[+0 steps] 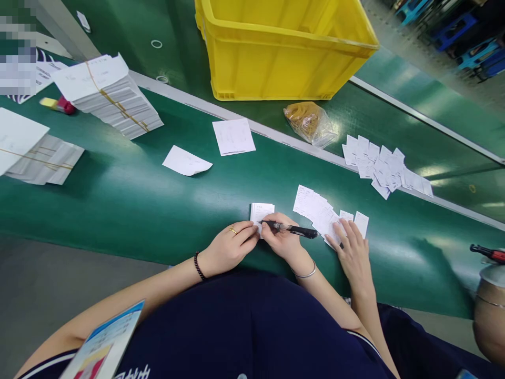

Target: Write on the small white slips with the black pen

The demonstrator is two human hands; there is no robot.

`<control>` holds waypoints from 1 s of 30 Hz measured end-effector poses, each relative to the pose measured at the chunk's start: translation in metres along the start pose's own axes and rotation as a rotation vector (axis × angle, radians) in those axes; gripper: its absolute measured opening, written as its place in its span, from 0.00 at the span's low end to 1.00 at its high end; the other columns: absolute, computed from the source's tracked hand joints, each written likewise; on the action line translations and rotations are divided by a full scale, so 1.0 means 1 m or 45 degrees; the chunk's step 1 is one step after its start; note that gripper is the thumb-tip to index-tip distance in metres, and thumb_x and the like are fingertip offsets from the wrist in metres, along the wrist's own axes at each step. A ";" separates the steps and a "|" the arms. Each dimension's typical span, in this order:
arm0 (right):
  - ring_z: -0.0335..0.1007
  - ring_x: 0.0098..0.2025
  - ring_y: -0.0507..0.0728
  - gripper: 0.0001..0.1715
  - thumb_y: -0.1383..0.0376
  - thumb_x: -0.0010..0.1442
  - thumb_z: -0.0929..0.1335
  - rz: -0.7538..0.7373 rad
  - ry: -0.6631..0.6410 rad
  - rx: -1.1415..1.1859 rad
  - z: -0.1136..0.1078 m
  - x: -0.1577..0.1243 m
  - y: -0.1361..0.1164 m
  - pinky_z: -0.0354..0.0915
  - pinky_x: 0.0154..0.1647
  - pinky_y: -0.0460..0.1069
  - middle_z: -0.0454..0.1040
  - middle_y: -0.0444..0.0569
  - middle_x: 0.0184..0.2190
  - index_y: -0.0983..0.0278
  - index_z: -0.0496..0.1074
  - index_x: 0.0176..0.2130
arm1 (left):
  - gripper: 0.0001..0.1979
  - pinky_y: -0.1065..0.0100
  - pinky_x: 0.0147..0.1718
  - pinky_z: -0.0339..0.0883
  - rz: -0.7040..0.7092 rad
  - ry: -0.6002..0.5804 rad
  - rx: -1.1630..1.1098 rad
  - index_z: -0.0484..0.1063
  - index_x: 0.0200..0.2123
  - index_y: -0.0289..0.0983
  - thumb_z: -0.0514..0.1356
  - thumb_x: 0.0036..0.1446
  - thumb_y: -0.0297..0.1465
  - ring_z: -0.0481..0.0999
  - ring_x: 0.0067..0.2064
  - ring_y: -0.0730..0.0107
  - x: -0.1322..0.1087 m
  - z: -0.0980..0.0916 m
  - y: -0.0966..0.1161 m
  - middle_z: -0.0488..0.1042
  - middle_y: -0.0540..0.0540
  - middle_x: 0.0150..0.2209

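My right hand [284, 239] grips a black pen [303, 230], its tip on the top slip of a small stack of white paper slips [262, 209]. The pen lies slanted, its back end toward the right. My left hand [232, 242] has its fingers bunched and pressed on the stack's lower left corner, which they partly hide. To the right, printed paper slips [311, 202] fan out in an overlapping row. A co-worker's hand [353, 247] rests on the right end of that fan.
Rubber-banded paper bundles [114, 100] [47, 152] stand at the left. Two loose sheets [185, 160] [234, 137] lie ahead. Behind them are a yellow crate [276, 63] and a bag of rubber bands [307, 121]. Scattered slips [379, 163] lie back right; another person's arm [489, 316] is far right.
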State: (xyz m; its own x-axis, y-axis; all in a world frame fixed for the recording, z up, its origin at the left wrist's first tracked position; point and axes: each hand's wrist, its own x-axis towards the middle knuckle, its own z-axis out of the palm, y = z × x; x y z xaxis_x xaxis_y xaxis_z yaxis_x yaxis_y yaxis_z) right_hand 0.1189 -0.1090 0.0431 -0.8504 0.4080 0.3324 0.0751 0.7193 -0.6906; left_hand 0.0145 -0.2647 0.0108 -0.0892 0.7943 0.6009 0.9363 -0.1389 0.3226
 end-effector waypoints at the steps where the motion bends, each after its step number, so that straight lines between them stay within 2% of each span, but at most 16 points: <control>1: 0.73 0.27 0.52 0.04 0.66 0.61 0.66 0.051 0.016 0.057 -0.001 -0.001 0.002 0.71 0.30 0.48 0.76 0.44 0.27 0.61 0.72 0.35 | 0.10 0.60 0.50 0.76 -0.001 -0.004 0.002 0.72 0.44 0.31 0.55 0.62 0.20 0.75 0.50 0.62 0.000 0.000 0.000 0.76 0.39 0.43; 3: 0.75 0.30 0.53 0.08 0.65 0.64 0.65 0.152 0.094 0.126 -0.004 -0.001 0.006 0.72 0.34 0.49 0.78 0.46 0.31 0.60 0.73 0.42 | 0.10 0.60 0.49 0.76 -0.001 -0.006 0.007 0.72 0.44 0.32 0.54 0.63 0.20 0.75 0.50 0.62 0.000 0.000 0.000 0.77 0.40 0.43; 6: 0.75 0.37 0.55 0.14 0.63 0.67 0.62 0.190 0.158 -0.001 -0.010 0.002 0.013 0.73 0.40 0.52 0.79 0.48 0.37 0.59 0.72 0.49 | 0.09 0.61 0.48 0.77 0.005 0.013 0.027 0.72 0.43 0.33 0.55 0.62 0.19 0.76 0.49 0.63 0.000 0.000 0.000 0.77 0.41 0.42; 10: 0.73 0.40 0.56 0.14 0.64 0.68 0.62 0.108 0.091 -0.232 -0.016 0.005 0.018 0.72 0.40 0.53 0.77 0.49 0.36 0.58 0.75 0.47 | 0.09 0.60 0.48 0.77 -0.003 0.022 0.018 0.72 0.42 0.32 0.55 0.61 0.18 0.75 0.49 0.61 0.000 0.000 0.000 0.76 0.40 0.42; 15: 0.71 0.40 0.57 0.13 0.67 0.66 0.63 -0.014 0.061 -0.336 -0.014 0.001 0.020 0.70 0.40 0.53 0.77 0.51 0.36 0.59 0.75 0.47 | 0.10 0.61 0.48 0.77 0.010 0.032 0.022 0.72 0.43 0.32 0.55 0.61 0.18 0.75 0.49 0.62 0.000 0.000 0.000 0.76 0.40 0.42; 21: 0.71 0.38 0.58 0.13 0.71 0.64 0.65 -0.147 0.099 -0.484 -0.013 0.001 0.021 0.67 0.37 0.53 0.79 0.50 0.36 0.59 0.74 0.46 | 0.09 0.61 0.47 0.77 0.015 0.045 0.055 0.73 0.41 0.31 0.55 0.61 0.18 0.75 0.48 0.62 0.003 -0.001 0.001 0.77 0.40 0.42; 24: 0.71 0.40 0.58 0.13 0.71 0.62 0.68 -0.266 0.154 -0.539 -0.014 0.002 0.020 0.66 0.39 0.54 0.80 0.49 0.38 0.58 0.72 0.46 | 0.09 0.62 0.47 0.77 0.013 0.062 0.062 0.73 0.40 0.33 0.54 0.61 0.18 0.76 0.48 0.63 0.004 -0.002 0.001 0.77 0.41 0.41; 27: 0.73 0.40 0.58 0.13 0.70 0.59 0.71 -0.328 0.221 -0.469 -0.011 0.001 0.018 0.67 0.41 0.55 0.80 0.48 0.37 0.58 0.70 0.44 | 0.09 0.62 0.47 0.77 0.015 0.060 0.065 0.73 0.40 0.32 0.55 0.61 0.18 0.76 0.47 0.63 0.003 -0.002 0.001 0.77 0.41 0.41; 30: 0.74 0.35 0.55 0.12 0.69 0.58 0.71 -0.095 0.256 -0.131 -0.007 0.000 0.015 0.70 0.37 0.53 0.78 0.45 0.32 0.58 0.68 0.41 | 0.08 0.61 0.46 0.77 0.020 0.047 0.070 0.73 0.40 0.31 0.56 0.61 0.18 0.76 0.47 0.61 0.003 -0.002 0.002 0.76 0.40 0.41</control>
State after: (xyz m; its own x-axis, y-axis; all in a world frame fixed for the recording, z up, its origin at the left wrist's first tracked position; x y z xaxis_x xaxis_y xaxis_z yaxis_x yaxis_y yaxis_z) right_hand 0.1239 -0.0944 0.0374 -0.7355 0.4478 0.5084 0.0776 0.8011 -0.5934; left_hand 0.0158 -0.2640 0.0142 -0.0860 0.7697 0.6326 0.9548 -0.1177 0.2730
